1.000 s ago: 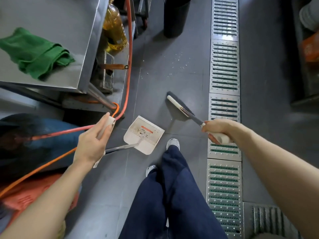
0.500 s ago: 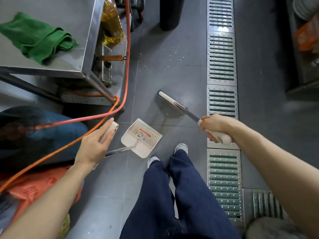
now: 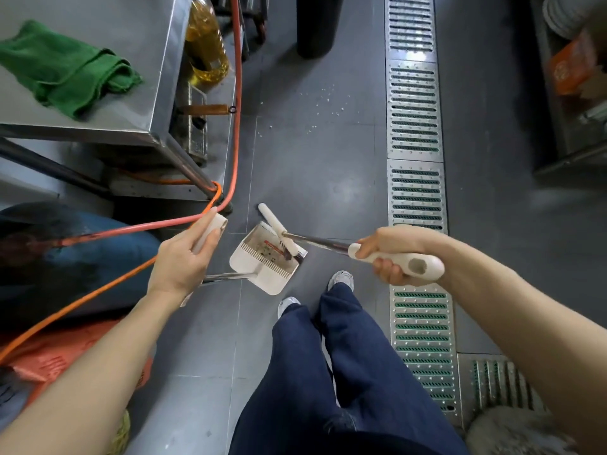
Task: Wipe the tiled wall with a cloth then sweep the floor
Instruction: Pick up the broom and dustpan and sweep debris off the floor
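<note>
**Sweeping debris into dustpan beside steel table**

Holding broom handle, right hand (image 3: 392, 254) grips tight; broom head (image 3: 278, 232) sits at dustpan (image 3: 266, 259) mouth on floor (image 3: 328, 165). Left hand (image 3: 184, 257) grips dustpan handle (image 3: 210, 232). Green cloth (image 3: 70, 78) lies on table (image 3: 141, 103). Orange hose (image 3: 235, 126) loops round table leg just beside dustpan. Crumbs (image 3: 323, 105) ahead, drain grate (image 3: 414, 192) right, oil bottle (image 3: 205, 41) under table.

Open grey floor (image 3: 328, 165) between steel table (image 3: 157, 93) and drain grating (image 3: 414, 126).
</note>
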